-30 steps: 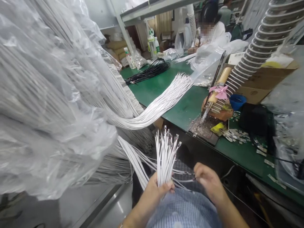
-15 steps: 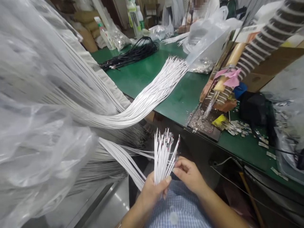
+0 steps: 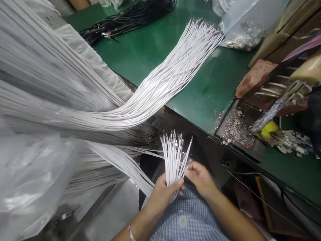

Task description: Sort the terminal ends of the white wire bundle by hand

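One green desk [image 3: 205, 103] carries the end of a long sheaf of white cables [image 3: 160, 83], probably laid flat to keep it orderly. Nearer you, your left hand [image 3: 162, 195] has its grip closed around a smaller bunch [image 3: 172, 164], tips up, likely for visibility. Your right hand [image 3: 202, 180] meets its outer side; I cannot tell whether it pinches anything.

Green table [image 3: 205, 100] beneath white cables [image 3: 170, 77]

top: blue-and-white check, kinda gingham [image 3: 200, 217]
pale round spot [image 3: 182, 221]: on the top's front
bracelet [image 3: 130, 231]: thin, pale, left wrist [image 3: 136, 223], beside the top
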Tool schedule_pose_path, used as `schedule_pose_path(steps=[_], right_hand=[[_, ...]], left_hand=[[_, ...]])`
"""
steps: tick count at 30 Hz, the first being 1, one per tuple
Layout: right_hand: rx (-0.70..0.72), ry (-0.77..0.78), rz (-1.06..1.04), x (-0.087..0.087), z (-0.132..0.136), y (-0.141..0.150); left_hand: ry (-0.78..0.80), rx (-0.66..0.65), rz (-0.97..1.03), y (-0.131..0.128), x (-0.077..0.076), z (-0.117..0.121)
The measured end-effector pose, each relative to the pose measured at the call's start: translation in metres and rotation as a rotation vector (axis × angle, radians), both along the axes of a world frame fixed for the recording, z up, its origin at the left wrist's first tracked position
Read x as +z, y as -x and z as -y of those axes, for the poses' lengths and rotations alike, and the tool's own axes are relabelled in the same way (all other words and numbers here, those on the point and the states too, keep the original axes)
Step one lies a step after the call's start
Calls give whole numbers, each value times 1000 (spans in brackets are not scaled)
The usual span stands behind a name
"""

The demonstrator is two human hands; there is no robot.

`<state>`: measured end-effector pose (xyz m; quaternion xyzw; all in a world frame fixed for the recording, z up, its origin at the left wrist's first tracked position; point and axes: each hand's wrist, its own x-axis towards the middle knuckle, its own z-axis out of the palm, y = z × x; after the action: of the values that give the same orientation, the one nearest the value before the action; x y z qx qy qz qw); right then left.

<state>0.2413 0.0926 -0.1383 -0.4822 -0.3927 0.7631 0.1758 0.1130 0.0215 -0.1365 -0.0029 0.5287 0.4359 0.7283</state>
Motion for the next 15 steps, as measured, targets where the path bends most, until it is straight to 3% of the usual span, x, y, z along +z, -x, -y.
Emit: schedule_pose_path(steps=[15], right_hand=[[-19,-160,111,-6,-5,-2]], left_hand=[[-62,-45,-97,2,-10,5]])
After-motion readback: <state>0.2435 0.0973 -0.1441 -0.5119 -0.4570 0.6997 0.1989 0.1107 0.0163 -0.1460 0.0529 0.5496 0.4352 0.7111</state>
